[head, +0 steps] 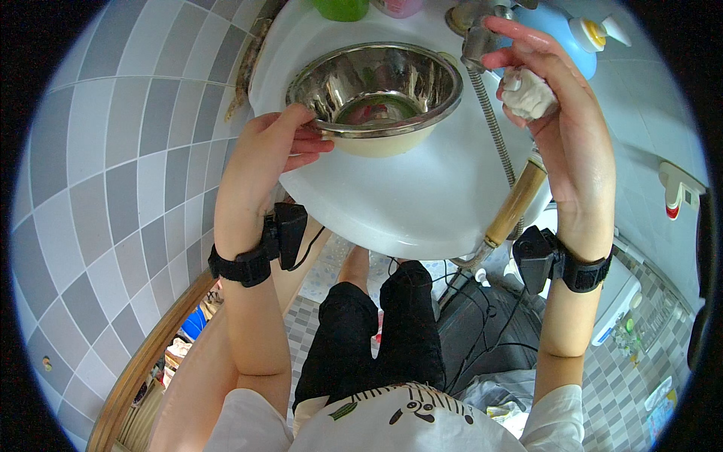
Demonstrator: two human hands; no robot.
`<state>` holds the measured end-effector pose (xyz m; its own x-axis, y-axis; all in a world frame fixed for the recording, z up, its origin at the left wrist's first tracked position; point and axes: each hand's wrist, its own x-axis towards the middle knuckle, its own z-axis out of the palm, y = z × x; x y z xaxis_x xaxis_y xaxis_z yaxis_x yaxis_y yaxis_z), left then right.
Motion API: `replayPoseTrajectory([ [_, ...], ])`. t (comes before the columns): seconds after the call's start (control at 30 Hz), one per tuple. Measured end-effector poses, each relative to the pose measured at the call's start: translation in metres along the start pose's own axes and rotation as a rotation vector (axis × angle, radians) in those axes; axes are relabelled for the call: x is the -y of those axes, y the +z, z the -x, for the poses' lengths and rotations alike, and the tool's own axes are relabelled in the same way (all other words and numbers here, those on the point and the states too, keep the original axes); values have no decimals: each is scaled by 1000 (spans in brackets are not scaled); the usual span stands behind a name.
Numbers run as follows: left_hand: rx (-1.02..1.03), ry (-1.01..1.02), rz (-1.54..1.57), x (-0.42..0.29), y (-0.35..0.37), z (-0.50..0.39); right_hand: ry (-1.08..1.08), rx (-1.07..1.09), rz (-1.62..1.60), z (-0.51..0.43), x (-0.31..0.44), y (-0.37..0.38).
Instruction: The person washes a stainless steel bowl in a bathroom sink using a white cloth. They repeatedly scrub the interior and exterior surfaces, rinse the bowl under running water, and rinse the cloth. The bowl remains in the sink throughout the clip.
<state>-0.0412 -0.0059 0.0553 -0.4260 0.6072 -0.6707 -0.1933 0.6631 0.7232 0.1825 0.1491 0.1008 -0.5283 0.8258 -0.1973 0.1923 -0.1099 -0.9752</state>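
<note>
My left hand (265, 152) grips the near left rim of a stainless steel bowl (375, 121), thumb over the edge and fingers beneath. The bowl has a shiny inside and a cream outside, and it is over the white washbasin (390, 198). Reflections in its bottom leave unclear whether it holds water. My right hand (570, 107) holds a crumpled white wad (528, 95), cloth or paper, against the palm. Its index finger and thumb reach to the metal faucet (480, 42); whether they touch it cannot be made out.
A ribbed metal hose (491, 121) runs down from the faucet to the right of the bowl, near a hose handle (515, 203). Behind stand a green container (342, 7), a pink one (400, 5) and a blue pump bottle (556, 34). Tiled wall (130, 130) closes the left side.
</note>
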Motion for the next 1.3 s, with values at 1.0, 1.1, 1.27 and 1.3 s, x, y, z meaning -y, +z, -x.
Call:
replayPoseTrajectory([
  [1.0,32,-51,-86,32,48,-3,1,4,-216,-7,0,-7],
  [1.1,44,-27,-131,44,54,-10,12,10,-237,-7,-1,-6],
  [1.27,-30,34,-139,64,67,-23,18,43,-373,-8,-1,-7],
  [1.3,-32,34,-165,67,68,-25,16,44,-412,-9,-1,-8],
])
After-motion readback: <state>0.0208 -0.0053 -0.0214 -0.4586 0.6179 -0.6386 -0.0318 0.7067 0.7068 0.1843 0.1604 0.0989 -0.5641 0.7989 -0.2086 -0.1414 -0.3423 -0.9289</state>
